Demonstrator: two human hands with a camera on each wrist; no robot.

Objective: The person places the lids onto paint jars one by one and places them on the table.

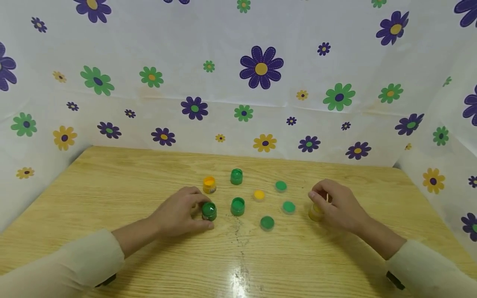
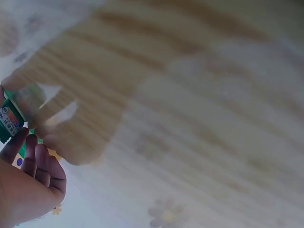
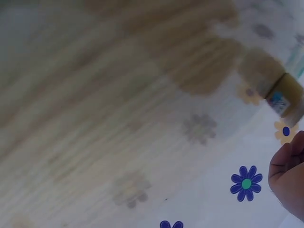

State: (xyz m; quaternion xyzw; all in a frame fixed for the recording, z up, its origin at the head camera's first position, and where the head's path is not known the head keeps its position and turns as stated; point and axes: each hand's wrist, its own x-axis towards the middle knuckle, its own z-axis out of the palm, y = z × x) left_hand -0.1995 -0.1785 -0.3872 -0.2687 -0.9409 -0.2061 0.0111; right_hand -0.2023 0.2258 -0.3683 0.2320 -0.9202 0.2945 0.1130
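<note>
My left hand (image 1: 179, 213) is at a small dark green paint jar (image 1: 209, 211) that stands on the table, the thumb in front and the fingers behind it. In the left wrist view this jar (image 2: 10, 118) shows its printed label between the fingertips. Over on the right, my right hand (image 1: 340, 205) holds a yellow paint jar (image 1: 315, 212), with thumb and fingers bent around its top. The right wrist view shows that jar's (image 3: 285, 95) label at the edge; the hand hides much of it in the head view.
An open orange-yellow jar (image 1: 209, 185) and two green jars (image 1: 236, 177) (image 1: 237, 206) stand between the hands. Right of them lie a yellow lid (image 1: 258, 195) and three green lids (image 1: 281, 186) (image 1: 288, 207) (image 1: 266, 223). Flowered cloth (image 1: 223, 82) surrounds the wooden table (image 1: 283, 265).
</note>
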